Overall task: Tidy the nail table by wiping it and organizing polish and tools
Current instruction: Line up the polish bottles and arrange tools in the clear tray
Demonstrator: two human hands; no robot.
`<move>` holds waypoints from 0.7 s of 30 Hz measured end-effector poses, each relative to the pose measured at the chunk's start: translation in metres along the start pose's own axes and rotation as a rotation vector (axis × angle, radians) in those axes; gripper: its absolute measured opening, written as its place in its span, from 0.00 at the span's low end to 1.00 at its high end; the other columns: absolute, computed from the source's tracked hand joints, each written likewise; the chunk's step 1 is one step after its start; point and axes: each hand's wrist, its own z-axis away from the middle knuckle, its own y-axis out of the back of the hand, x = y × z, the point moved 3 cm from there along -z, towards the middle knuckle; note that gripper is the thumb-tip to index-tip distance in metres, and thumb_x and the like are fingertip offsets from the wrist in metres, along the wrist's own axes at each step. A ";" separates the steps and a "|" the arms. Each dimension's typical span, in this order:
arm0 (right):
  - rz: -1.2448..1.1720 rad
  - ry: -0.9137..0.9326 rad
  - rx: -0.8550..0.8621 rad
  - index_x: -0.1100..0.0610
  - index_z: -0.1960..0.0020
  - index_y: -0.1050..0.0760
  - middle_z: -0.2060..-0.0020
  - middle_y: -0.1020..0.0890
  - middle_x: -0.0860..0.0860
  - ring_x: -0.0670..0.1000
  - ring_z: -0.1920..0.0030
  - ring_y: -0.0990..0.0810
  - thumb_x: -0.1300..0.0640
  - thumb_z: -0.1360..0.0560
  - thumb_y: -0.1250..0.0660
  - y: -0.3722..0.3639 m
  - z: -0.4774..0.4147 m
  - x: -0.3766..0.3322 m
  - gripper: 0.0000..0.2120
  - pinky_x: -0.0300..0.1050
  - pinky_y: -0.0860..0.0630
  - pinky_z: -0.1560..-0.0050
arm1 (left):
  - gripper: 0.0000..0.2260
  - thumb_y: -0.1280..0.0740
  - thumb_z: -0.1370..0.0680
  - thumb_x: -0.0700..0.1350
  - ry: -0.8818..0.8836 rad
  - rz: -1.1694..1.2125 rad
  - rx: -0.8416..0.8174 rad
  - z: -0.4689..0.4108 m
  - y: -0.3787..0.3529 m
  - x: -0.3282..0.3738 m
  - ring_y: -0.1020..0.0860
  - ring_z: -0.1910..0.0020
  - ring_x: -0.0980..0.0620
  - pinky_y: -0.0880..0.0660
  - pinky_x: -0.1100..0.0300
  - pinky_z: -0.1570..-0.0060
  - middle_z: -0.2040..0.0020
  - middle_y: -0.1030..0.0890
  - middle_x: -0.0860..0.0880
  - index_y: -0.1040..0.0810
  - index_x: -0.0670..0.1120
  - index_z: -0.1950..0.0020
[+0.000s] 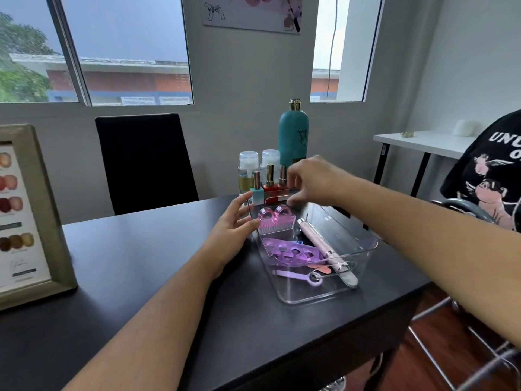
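Observation:
A clear plastic tray sits on the black nail table. Inside it lie a pink nail brush, a purple toe separator, a pink pen-shaped tool and a nail file. Just behind the tray's far rim stand three polish bottles: a teal-and-white one, a red one and a third bottle. My left hand grips the tray's far left corner, thumb at the rim. My right hand reaches over the tray and pinches the third bottle, partly hiding it.
Behind the polishes are two clear pump bottles and a tall teal bottle. A framed colour chart stands at the left edge. A black chair faces the table. A person in a black shirt sits at right, by a white side table.

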 end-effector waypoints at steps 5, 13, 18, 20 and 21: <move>-0.020 -0.223 -0.396 0.67 0.54 0.21 0.66 0.16 0.57 0.48 0.73 0.18 0.54 0.32 0.24 -0.016 0.027 0.009 0.16 0.35 0.25 0.77 | 0.24 0.37 0.22 0.40 0.011 -0.036 0.005 0.001 0.001 -0.001 0.30 0.34 0.52 0.32 0.55 0.34 0.30 0.31 0.47 0.37 0.56 0.28; 0.118 -0.103 -0.261 0.61 0.49 0.21 0.55 0.17 0.55 0.51 0.60 0.21 0.53 0.32 0.24 -0.020 0.030 -0.006 0.17 0.39 0.26 0.65 | 0.24 0.36 0.22 0.41 0.003 -0.031 0.002 0.002 0.001 0.000 0.29 0.35 0.52 0.31 0.55 0.35 0.30 0.31 0.47 0.37 0.56 0.28; 0.028 0.045 -0.547 0.56 0.45 0.21 0.53 0.18 0.49 0.49 0.54 0.21 0.45 0.34 0.24 -0.027 0.034 -0.030 0.23 0.41 0.25 0.55 | 0.25 0.35 0.22 0.41 0.004 -0.040 0.010 0.002 0.001 0.001 0.29 0.35 0.52 0.30 0.58 0.39 0.30 0.31 0.47 0.37 0.55 0.28; 0.111 0.056 -0.589 0.58 0.44 0.22 0.54 0.18 0.51 0.51 0.56 0.22 0.44 0.35 0.24 -0.036 0.033 -0.035 0.25 0.43 0.25 0.56 | 0.25 0.36 0.22 0.41 0.013 -0.047 0.011 0.002 0.001 0.001 0.30 0.34 0.51 0.31 0.55 0.36 0.29 0.31 0.47 0.37 0.56 0.28; 0.124 0.060 -0.591 0.58 0.46 0.22 0.56 0.19 0.51 0.51 0.58 0.23 0.45 0.35 0.24 -0.038 0.032 -0.036 0.24 0.43 0.26 0.59 | 0.25 0.36 0.22 0.42 0.016 -0.053 0.011 0.002 0.001 0.001 0.30 0.34 0.50 0.31 0.54 0.35 0.29 0.32 0.47 0.38 0.56 0.28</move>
